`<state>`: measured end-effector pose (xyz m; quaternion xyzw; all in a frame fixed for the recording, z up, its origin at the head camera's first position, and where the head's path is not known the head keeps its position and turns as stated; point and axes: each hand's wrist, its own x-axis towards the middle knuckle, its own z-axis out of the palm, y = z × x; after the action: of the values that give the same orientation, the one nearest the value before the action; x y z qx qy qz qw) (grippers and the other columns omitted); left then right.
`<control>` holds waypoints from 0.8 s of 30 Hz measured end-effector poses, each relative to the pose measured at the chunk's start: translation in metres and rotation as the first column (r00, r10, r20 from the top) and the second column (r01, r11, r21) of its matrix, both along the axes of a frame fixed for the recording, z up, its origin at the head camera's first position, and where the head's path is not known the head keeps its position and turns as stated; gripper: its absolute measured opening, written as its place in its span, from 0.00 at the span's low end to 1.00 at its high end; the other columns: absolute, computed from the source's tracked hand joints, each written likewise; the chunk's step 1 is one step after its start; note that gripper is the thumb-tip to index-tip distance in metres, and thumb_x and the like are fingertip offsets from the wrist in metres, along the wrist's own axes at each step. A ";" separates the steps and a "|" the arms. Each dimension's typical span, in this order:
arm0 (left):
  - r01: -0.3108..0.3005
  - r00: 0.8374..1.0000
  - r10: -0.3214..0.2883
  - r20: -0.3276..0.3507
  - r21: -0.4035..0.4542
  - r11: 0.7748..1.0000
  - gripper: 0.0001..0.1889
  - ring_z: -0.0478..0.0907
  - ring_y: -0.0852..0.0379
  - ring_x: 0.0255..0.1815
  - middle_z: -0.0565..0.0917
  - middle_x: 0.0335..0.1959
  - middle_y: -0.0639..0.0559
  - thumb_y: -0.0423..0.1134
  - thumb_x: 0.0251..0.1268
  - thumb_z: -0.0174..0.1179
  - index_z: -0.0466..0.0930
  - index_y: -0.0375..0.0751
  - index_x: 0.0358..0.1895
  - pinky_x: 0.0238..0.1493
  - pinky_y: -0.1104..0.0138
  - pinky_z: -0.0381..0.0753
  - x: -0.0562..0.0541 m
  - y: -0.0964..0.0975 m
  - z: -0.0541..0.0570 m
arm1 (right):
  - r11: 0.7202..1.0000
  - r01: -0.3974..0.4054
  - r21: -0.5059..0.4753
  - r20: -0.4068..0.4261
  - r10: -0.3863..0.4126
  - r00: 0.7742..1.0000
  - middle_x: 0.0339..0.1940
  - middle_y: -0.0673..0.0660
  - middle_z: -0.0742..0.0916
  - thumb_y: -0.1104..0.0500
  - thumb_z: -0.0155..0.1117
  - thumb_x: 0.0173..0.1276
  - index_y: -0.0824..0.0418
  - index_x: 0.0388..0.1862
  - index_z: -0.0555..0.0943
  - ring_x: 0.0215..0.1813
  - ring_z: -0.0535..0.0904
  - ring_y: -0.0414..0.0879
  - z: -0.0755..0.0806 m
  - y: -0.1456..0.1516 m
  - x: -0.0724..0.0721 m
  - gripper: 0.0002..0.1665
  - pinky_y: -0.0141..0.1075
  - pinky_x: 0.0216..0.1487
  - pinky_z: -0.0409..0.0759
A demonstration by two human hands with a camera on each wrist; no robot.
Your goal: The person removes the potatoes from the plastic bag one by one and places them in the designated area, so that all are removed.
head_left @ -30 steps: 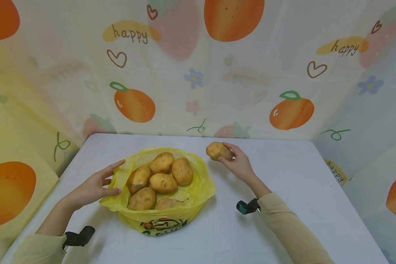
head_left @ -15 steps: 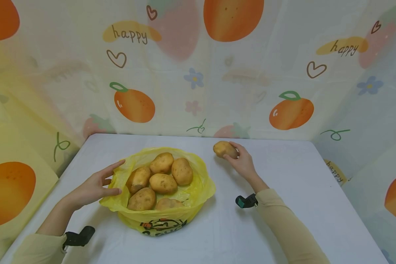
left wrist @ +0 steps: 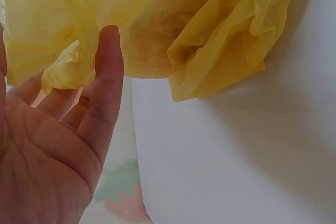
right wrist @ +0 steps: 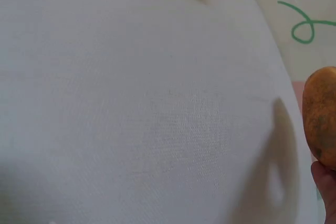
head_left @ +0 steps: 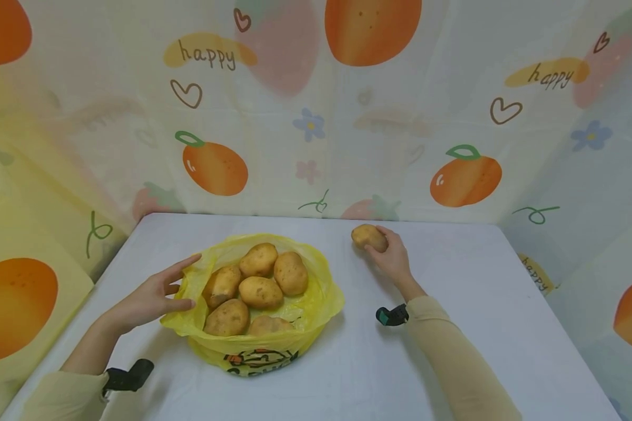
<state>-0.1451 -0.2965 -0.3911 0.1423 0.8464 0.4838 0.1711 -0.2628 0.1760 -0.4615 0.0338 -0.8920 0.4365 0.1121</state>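
A yellow plastic bag [head_left: 321,292], its mouth wide, sits left of centre in the head view with several potatoes [head_left: 260,292] inside. My left hand [head_left: 146,298] is at the bag's left rim, fingers spread and fairly straight against the film. In the left wrist view the palm faces the camera, and the bag's film [left wrist: 142,45] hides some fingertips. Right of the bag, my right hand [head_left: 392,257] grips one potato [head_left: 366,235] between thumb and fingers, above the table's far part. That potato [right wrist: 323,116] shows at the right edge of the right wrist view, thumb below it.
A white-covered table [head_left: 479,327] lies beneath everything. Behind it hangs a cloth backdrop [head_left: 347,146] printed with fruit, hearts and flowers, meeting the table's far edge. Each wrist carries a small black camera [head_left: 130,375], close to the sleeve cuff.
My right hand has moved the potato to the right, farther from the bag. The left hand and the potatoes in the bag have stayed almost still.
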 end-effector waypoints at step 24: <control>-0.019 1.000 0.018 -0.019 -0.048 0.999 0.45 0.62 0.26 0.60 0.49 0.72 0.38 0.40 0.56 0.64 0.45 0.56 0.73 0.45 0.54 0.78 0.001 -0.002 0.000 | 0.998 0.067 0.008 0.050 -0.067 0.997 0.60 0.66 0.72 0.58 0.64 0.59 0.65 0.64 0.66 0.63 0.66 0.58 -0.010 0.000 -0.003 0.34 0.50 0.63 0.62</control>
<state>-0.1438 -0.2988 -0.3914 0.1347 0.8605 0.4637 0.1622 -0.2659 0.1761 -0.4716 -0.0066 -0.8965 0.4306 0.1042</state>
